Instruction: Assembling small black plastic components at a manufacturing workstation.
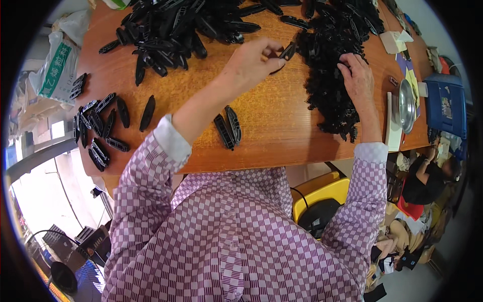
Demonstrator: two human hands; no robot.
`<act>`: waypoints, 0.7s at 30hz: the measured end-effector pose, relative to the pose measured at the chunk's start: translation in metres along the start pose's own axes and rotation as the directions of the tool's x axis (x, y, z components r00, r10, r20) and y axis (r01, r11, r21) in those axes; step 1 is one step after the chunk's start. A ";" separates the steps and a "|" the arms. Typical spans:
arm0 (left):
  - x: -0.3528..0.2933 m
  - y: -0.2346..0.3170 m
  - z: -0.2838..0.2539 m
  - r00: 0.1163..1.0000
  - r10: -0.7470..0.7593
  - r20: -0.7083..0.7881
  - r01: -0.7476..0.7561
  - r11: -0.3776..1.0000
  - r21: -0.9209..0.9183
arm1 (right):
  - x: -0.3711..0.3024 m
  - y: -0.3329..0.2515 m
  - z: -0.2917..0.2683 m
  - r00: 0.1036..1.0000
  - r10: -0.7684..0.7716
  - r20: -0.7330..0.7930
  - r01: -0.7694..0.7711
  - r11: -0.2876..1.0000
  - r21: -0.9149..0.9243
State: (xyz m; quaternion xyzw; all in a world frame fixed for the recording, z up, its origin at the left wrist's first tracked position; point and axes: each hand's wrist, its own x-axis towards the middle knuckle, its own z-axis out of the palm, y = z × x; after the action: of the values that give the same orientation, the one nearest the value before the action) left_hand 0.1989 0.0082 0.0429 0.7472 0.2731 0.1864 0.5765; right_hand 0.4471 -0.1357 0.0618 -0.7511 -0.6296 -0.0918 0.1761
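Dressed in a long-sleeved shirt [181, 241] checked in purple and pale grey. Has a matching front strip [229, 251] and plain whitish cuffs [172, 140].

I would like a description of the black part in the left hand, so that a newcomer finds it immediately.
On the wooden table, find the heap of small black pieces at right. Just left of it is the left hand. The slender black part is pinched there, while other long parts lie on the table.
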 end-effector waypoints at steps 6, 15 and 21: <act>-0.060 0.010 -0.007 0.972 -0.182 0.148 0.234 0.789 -0.569 | 0.008 -0.007 -0.006 0.988 -0.145 0.059 0.151 0.982 -0.118; -0.106 0.004 -0.006 0.977 -0.141 0.160 0.203 0.378 -0.903 | -0.003 -0.071 -0.019 0.973 0.233 0.007 -0.206 0.845 0.494; -0.124 0.006 -0.008 0.987 -0.110 0.116 0.152 0.414 -0.898 | -0.032 -0.179 -0.026 0.835 0.202 0.513 -0.530 0.038 0.847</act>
State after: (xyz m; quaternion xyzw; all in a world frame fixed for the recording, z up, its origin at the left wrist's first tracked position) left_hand 0.0988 -0.0643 0.0553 0.3015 0.1768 0.2435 0.9047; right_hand 0.2677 -0.1487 0.1014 -0.5934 -0.3343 0.4812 0.5519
